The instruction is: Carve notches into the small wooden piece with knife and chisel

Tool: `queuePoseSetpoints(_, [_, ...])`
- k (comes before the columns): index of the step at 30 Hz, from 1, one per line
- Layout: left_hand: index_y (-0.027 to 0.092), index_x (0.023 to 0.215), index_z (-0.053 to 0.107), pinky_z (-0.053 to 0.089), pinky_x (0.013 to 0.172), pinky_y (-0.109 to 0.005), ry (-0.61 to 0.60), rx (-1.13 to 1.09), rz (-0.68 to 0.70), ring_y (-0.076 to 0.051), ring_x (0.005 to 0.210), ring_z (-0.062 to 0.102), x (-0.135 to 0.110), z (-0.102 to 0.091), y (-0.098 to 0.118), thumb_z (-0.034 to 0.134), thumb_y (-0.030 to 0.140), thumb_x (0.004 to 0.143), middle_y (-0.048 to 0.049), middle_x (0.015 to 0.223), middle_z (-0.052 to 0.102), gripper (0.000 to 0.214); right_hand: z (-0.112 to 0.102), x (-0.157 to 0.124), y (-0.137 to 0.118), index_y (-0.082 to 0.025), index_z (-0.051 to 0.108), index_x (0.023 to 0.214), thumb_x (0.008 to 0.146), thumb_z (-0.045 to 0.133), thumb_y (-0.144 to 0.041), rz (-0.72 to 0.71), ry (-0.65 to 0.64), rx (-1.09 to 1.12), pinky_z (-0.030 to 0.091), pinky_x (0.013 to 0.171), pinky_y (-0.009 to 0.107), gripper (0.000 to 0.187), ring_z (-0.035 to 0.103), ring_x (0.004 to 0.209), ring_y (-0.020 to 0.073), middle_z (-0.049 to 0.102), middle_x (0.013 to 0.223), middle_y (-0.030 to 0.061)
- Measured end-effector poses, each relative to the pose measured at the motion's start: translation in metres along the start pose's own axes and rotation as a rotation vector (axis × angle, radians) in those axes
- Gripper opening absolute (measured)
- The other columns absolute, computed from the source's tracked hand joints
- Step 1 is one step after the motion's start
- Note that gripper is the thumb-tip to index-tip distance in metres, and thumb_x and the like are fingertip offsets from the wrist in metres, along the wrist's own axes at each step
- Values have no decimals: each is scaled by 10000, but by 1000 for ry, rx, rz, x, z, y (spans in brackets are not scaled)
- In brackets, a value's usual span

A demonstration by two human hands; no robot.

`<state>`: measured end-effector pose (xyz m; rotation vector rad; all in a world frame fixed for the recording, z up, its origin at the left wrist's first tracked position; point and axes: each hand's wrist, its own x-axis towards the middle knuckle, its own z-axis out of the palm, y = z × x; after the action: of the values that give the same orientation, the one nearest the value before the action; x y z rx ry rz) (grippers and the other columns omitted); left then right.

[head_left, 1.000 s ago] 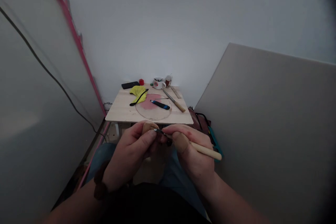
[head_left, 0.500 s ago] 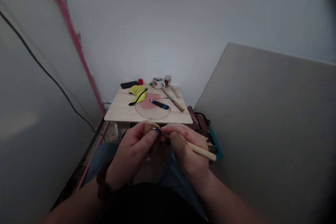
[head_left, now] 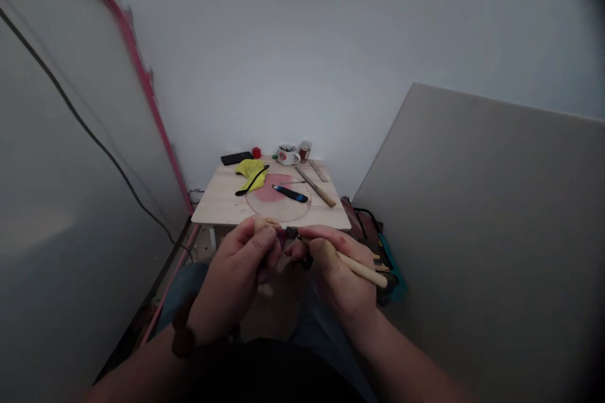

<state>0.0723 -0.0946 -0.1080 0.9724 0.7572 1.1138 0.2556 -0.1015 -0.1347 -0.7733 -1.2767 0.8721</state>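
left hand (head_left: 236, 277) is pinching a small piece (head_left: 280, 238) over the lap; right hand (head_left: 338, 271) is gripping a wooden-handled tool (head_left: 362, 269), tip touching the piece | risk: blade is likely slipping toward left fingers (head_left: 265, 240) if pushed hard

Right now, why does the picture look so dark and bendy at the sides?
In the head view the light is dim, so the hands, left and right, look shadowy. The wide lens bends the pink-edged board and darkens the corners. The small table looks tiny yet fairly sharp. No glare shows.
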Motion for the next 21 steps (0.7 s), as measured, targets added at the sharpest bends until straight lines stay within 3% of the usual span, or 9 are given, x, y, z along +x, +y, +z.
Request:
queuePoseSetpoints(5, [214, 864, 659, 358, 579, -228, -39, 42, 44, -112, 608, 416, -3, -2, -4, 712, 437, 1142, 37, 703, 564, 360, -2, 3, -13, -325, 959, 1075, 969, 896, -286, -55, -27, -82, 714, 774, 285, 130, 878, 839, 204, 927, 940, 28])
queuePoseSetpoints(8, [219, 961, 726, 345, 568, -221, -23, 32, 47, -114, 624, 432, -5, -1, -2, 750, 441, 1120, 30, 738, 597, 274, -4, 6, -23, -367, 962, 1133, 978, 825, -238, -103, -44, -98, 728, 839, 290, 244, 902, 934, 210, 946, 1038, 14])
queuePoseSetpoints(12, [221, 953, 719, 357, 565, -227, -27, 33, 46, -113, 606, 427, -7, 2, 2, 744, 391, 1112, 41, 715, 578, 233, -4, 7, -29, -365, 961, 1157, 1010, 756, -220, -158, -98, -141, 735, 929, 342, 290, 904, 1010, 230, 945, 1089, 16])
queuePoseSetpoints(21, [220, 994, 750, 384, 578, -227, -19, 75, 39, -129, 640, 482, -8, 1, 3, 764, 447, 1105, 29, 719, 603, 252, -6, 3, -27, -377, 956, 1150, 1008, 759, -158, -149, -55, -200, 758, 903, 351, 327, 907, 986, 229, 943, 1076, -1])
